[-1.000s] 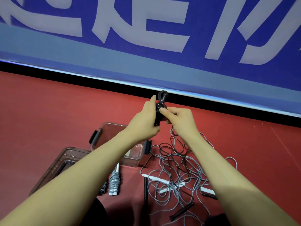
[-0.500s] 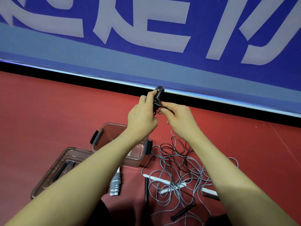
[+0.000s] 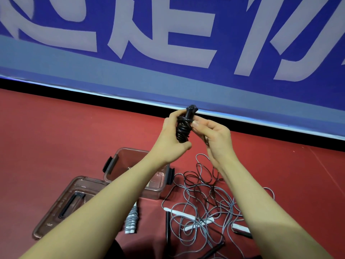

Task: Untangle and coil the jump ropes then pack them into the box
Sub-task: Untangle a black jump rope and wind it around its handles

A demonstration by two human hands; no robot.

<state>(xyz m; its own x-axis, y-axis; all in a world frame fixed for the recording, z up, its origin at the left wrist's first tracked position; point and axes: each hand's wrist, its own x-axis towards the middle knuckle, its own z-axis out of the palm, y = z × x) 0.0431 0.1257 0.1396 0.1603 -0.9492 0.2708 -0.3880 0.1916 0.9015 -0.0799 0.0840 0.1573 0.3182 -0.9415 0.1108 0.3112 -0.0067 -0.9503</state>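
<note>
My left hand (image 3: 170, 139) grips a black jump rope bundle (image 3: 184, 126), cord wound tightly round its handles, held up at chest height. My right hand (image 3: 214, 136) pinches the loose black cord beside the bundle's upper part. Below on the red floor lies a tangle of grey and black ropes (image 3: 207, 208) with white and black handles. A coiled grey rope (image 3: 132, 220) lies near my left forearm. The clear plastic box (image 3: 119, 159) stands open behind it, partly hidden by my arm.
The box's lid (image 3: 61, 204) lies flat on the floor to the left of the box. A blue banner wall (image 3: 168, 53) with white letters runs along the far side of the red floor (image 3: 56, 128).
Both hands have shifted slightly right with the bundle. My right hand has come round the bundle's side, drawing the black cord along it.
</note>
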